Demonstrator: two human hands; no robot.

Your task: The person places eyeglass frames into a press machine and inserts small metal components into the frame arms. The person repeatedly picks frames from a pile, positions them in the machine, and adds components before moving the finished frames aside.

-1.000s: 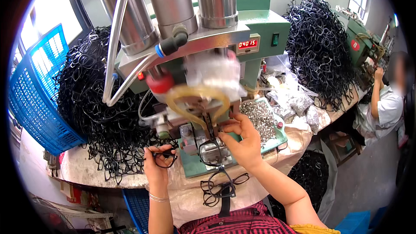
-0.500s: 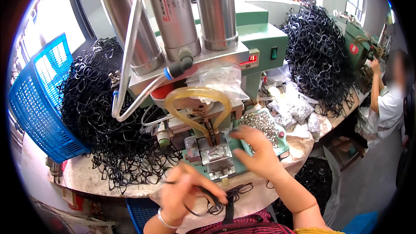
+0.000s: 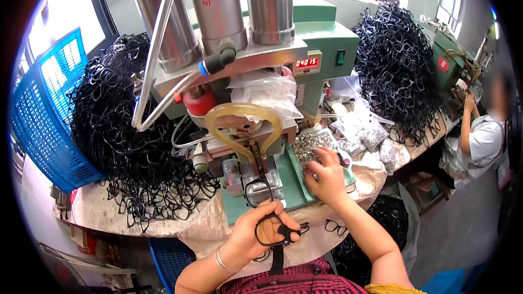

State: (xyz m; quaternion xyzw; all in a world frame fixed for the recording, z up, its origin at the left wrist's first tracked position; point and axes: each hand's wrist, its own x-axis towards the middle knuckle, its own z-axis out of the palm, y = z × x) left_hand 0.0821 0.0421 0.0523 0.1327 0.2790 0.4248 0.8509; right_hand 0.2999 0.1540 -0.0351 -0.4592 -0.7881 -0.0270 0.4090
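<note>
While a black spectacle frame is gripped in the left hand, held upright just below the green press, small metal parts on the bench are pinched by the right hand beside it.

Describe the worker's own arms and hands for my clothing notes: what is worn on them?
Both forearms are bare, with no gloves on either hand. The left hand has a thin silver-coloured bangle at the wrist. The right hand shows no jewellery. A yellow sleeve edge shows near the right elbow.
</note>
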